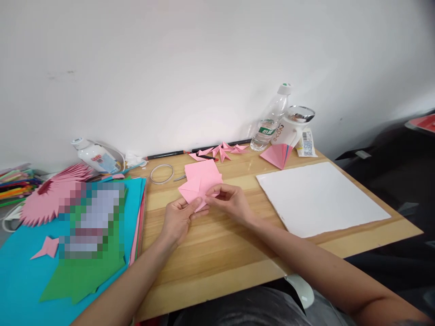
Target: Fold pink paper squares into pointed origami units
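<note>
1. Head view, setting: a pale wall (pixel 210 68) is rising behind a wooden table (pixel 210 280); clock directions are being taken from the folded pink paper at the hub.
2. Head view, hub: the folded pink paper (pixel 193 184) is lying between both hands, just above the wood, with creased flaps showing on its upper face.
3. Head view, left hand (pixel 178 217): it is clamping the paper's lower edge, its thumb pressing on top and its fingers supporting underneath.
4. Head view, right hand (pixel 231 201): its thumb and forefinger are pinching together on the paper's right part.
5. Head view, 12 to 1 o'clock: a pink sheet (pixel 204 168) is lying just beyond the paper, and pointed pink pieces (pixel 222 151) are clustering near the wall.
6. Head view, 2 o'clock: a transparent water bottle (pixel 267 131) is standing beside a white mug (pixel 287 131), with a pink folded cone (pixel 276 156) resting before them.
7. Head view, 3 o'clock: a white board (pixel 322 199) is lying flat.
8. Head view, 8 o'clock: green paper (pixel 84 280) is overlying blue sheets (pixel 20 276), part of it blurred by pixelation.
9. Head view, 9 to 10 o'clock: a serrated pink fan (pixel 44 199) is resting near a white bottle (pixel 98 156); a thin ring (pixel 162 174) is lying closer in.
</note>
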A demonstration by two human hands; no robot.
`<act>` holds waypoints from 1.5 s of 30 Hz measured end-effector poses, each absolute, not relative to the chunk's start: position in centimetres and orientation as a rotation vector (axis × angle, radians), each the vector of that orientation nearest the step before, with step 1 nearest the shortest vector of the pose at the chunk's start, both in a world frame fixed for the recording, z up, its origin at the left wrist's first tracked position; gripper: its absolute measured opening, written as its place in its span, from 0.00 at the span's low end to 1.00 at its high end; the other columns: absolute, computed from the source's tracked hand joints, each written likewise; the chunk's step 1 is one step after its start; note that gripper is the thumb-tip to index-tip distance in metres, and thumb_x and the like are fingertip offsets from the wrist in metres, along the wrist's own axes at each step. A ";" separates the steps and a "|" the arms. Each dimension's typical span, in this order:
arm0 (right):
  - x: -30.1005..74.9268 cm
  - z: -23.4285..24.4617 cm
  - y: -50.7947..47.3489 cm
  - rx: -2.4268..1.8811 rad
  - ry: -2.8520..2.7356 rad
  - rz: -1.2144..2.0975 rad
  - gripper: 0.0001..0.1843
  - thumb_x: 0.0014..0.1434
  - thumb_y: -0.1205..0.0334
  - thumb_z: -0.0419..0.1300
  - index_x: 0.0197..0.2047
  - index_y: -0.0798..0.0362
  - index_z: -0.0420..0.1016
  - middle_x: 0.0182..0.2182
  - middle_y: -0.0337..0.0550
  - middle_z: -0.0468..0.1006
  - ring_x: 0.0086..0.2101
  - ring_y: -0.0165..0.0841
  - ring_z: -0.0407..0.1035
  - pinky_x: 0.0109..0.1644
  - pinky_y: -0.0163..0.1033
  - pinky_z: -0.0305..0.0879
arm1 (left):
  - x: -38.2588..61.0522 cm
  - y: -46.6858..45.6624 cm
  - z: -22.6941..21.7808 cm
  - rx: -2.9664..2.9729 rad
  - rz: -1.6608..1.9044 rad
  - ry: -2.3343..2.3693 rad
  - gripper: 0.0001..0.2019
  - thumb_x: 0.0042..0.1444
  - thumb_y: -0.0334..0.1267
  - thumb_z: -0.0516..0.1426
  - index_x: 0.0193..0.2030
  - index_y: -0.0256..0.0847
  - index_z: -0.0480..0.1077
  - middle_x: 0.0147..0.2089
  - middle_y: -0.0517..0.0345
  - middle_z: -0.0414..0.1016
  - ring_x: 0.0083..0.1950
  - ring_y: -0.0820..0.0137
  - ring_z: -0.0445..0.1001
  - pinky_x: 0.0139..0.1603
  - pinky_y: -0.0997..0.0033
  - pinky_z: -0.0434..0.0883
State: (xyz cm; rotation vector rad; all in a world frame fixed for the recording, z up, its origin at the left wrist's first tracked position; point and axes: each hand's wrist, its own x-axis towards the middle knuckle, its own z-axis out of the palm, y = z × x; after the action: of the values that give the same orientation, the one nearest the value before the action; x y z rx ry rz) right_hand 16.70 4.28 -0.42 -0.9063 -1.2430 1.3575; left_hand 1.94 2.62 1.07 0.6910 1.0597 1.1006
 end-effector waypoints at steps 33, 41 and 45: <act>17.0 -0.5 4.2 -1.145 -1.266 1.341 0.10 0.42 0.59 0.65 0.29 0.55 0.79 0.27 0.42 0.80 0.27 0.31 0.71 0.32 0.36 0.68 | 1.5 2.5 0.8 0.667 0.850 0.948 0.11 0.43 0.29 0.65 0.36 0.30 0.76 0.36 0.45 0.80 0.38 0.60 0.78 0.48 0.59 0.72; 17.1 -0.2 4.2 -1.148 -1.239 1.335 0.10 0.41 0.59 0.66 0.28 0.56 0.80 0.26 0.43 0.81 0.27 0.32 0.72 0.32 0.37 0.69 | 1.3 2.8 1.0 0.666 0.832 1.017 0.11 0.50 0.37 0.61 0.34 0.29 0.74 0.33 0.42 0.79 0.36 0.59 0.79 0.43 0.60 0.74; 17.0 -0.2 4.2 -1.167 -1.230 1.331 0.11 0.41 0.59 0.66 0.28 0.56 0.80 0.27 0.44 0.81 0.27 0.33 0.73 0.32 0.37 0.70 | 1.3 2.9 0.9 0.678 0.843 1.008 0.11 0.50 0.37 0.61 0.35 0.28 0.74 0.34 0.42 0.79 0.37 0.59 0.79 0.44 0.59 0.74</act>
State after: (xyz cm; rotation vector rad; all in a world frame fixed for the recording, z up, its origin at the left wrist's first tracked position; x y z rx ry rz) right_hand 17.01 4.23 -0.22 -1.1670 -1.2302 1.3308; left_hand 1.33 2.86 0.94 0.6784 1.0080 0.8432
